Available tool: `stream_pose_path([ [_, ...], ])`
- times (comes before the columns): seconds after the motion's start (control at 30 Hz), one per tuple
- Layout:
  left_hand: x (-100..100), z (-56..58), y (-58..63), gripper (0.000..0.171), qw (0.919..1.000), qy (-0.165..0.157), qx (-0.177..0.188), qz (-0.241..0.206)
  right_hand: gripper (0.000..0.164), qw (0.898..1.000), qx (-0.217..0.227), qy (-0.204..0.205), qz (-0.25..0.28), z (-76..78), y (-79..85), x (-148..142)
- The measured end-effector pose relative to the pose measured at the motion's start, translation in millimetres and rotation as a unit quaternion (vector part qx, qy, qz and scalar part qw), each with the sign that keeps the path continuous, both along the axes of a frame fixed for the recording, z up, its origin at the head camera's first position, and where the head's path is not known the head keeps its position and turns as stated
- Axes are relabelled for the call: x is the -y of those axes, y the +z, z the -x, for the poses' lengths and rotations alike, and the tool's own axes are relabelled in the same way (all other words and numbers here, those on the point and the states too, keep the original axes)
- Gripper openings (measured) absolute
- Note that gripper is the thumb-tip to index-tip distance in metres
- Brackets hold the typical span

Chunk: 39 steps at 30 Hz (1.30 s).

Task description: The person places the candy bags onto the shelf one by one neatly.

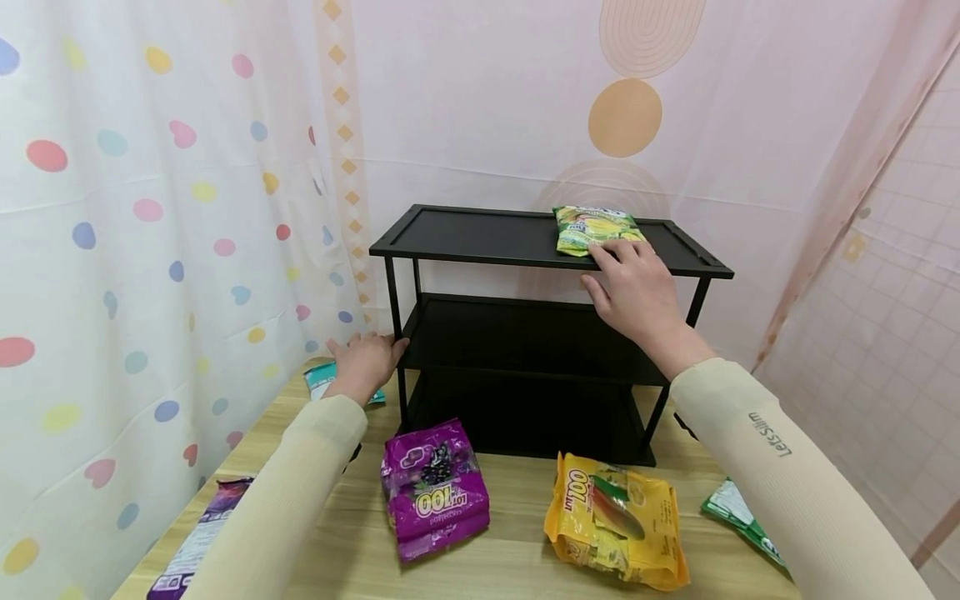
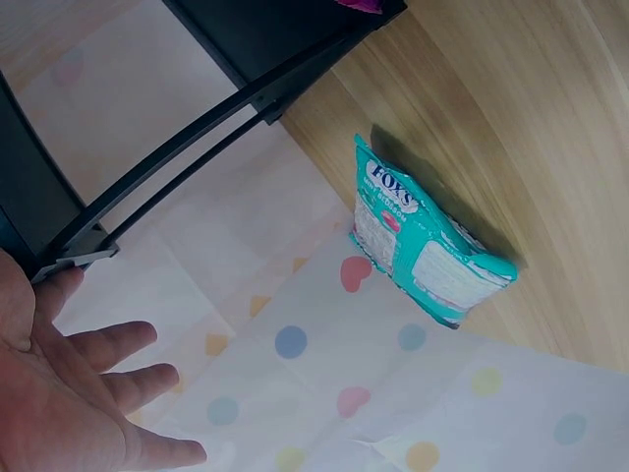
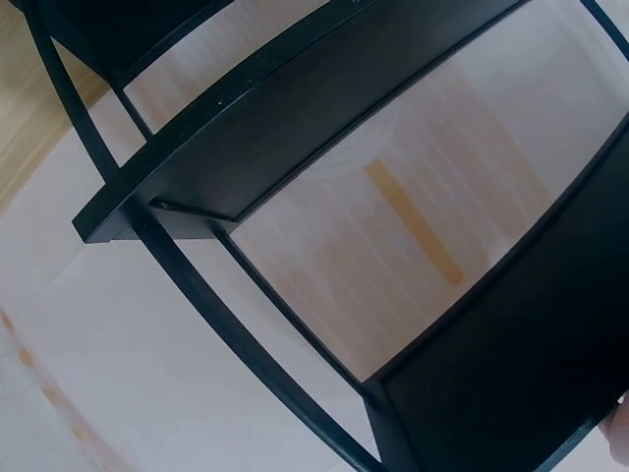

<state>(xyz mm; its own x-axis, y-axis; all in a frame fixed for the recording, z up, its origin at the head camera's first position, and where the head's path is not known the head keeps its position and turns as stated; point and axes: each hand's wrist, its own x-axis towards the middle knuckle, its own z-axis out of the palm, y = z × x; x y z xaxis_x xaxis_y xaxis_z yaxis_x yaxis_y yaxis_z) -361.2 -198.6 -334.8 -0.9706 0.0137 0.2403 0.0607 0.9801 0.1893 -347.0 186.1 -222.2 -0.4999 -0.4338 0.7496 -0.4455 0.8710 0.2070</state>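
A black three-tier shelf rack (image 1: 480, 237) stands on the table. On its top tier, towards the right, lies a yellow-green candy bag (image 1: 592, 227). My right hand (image 1: 637, 287) rests its fingers on the front of that bag, the thumb lower, by the tier's front edge. The right wrist view catches only a bit of a finger (image 3: 617, 433) at its edge. My left hand (image 1: 367, 362) touches the rack's left side at the middle tier, fingers spread. Below it, a teal Fox's candy bag (image 2: 423, 236) lies on the table beside the rack.
In front of the rack lie a purple candy bag (image 1: 435, 492) and an orange mango candy bag (image 1: 618, 525). Another purple packet (image 1: 198, 542) is at the left table edge, partly behind my sleeve. A green packet (image 1: 742, 512) lies at right. Curtains (image 1: 480, 100) hang behind.
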Motion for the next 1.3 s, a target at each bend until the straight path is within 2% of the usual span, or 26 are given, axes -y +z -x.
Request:
stream_pose_path([
  [0.3, -2.0, -1.5, 1.9, 0.054, 0.9999, -0.001, 0.011, -0.009, 0.050, 0.999, 0.048, -0.020, -0.004, -0.7, 3.8, 1.3],
  [0.8, -2.7, -2.1, 2.5, 0.054, 0.9999, -0.002, 0.013, -0.009, 0.053, 0.997, 0.076, -0.023, -0.012, -1.6, 5.5, -0.5],
  [1.0, -2.7, -1.0, 1.1, 0.054, 0.9999, -0.001, 0.012, -0.007, 0.054, 0.997, 0.075, -0.016, -0.007, -2.3, 2.1, -1.8],
  [1.3, -2.8, -2.4, 2.0, 0.054, 0.9999, -0.004, 0.008, -0.006, 0.053, 0.999, 0.049, -0.001, -0.002, -3.5, -2.0, -3.7],
])
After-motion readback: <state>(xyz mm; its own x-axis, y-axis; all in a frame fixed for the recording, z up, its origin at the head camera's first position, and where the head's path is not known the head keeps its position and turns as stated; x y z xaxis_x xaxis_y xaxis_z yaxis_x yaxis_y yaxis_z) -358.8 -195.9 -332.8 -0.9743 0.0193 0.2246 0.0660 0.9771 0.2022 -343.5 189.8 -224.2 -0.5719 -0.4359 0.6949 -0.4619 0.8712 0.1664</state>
